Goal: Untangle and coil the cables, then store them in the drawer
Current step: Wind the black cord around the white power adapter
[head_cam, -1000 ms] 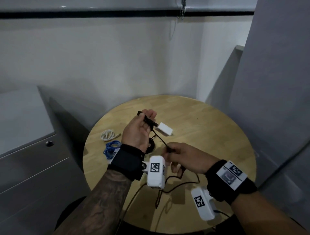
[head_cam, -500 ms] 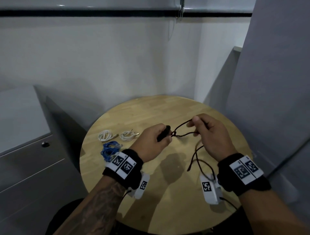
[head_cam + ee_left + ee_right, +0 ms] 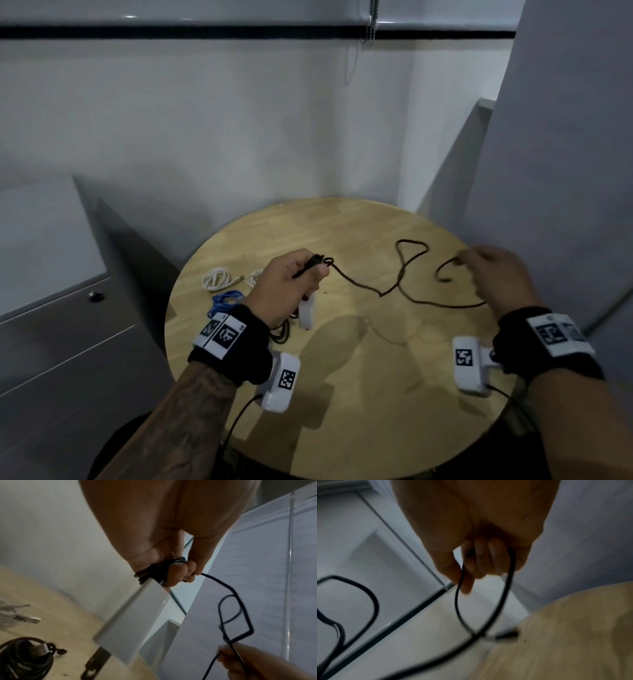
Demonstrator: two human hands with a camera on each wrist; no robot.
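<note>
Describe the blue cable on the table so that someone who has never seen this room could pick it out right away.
Start at the round wooden table and go to its left edge, nearest the grey drawer cabinet. The blue cable lies there in a loose bundle, just nearer the person than two white cables. It is the only blue thing on the table.

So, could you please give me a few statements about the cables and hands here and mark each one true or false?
1. The left hand grips the black cable along with a white charger block. True.
2. The right hand is empty. False: it holds a loop of the black cable.
3. The blue cable lies on the round table. True.
4. The drawer stands open. False: it is closed.
</note>
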